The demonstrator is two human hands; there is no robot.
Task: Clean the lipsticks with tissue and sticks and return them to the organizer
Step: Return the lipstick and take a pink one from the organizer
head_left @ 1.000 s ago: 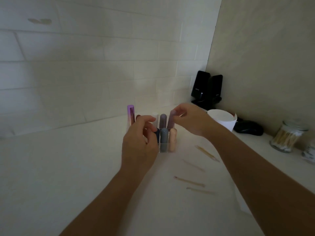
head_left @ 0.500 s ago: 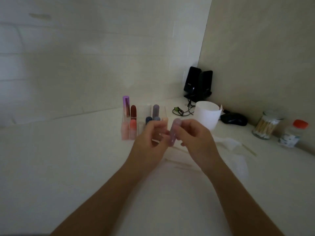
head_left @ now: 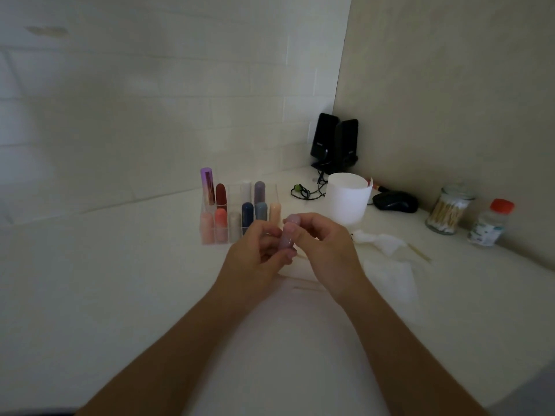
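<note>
A mauve lipstick (head_left: 286, 235) is held upright between both hands, a little in front of the clear organizer (head_left: 210, 210). My left hand (head_left: 255, 259) grips its lower part from the left. My right hand (head_left: 326, 247) pinches its upper part from the right. The organizer holds several capped lipsticks in pink, red, blue, grey, peach and purple. White tissue (head_left: 387, 262) lies on the counter to the right of my hands, with a thin wooden stick (head_left: 420, 253) beside it and another stick (head_left: 303, 288) under my wrists.
A white cup (head_left: 347, 199) stands behind my right hand. A black mouse (head_left: 395, 202), a jar of cotton swabs (head_left: 447, 210) and a red-capped bottle (head_left: 491, 223) line the right wall. Black speakers (head_left: 335, 142) sit in the corner with a cable.
Both hands have pulled back from the organizer toward me, bringing the mauve lipstick out of it. The view has tilted, showing more of the counter on the right.
</note>
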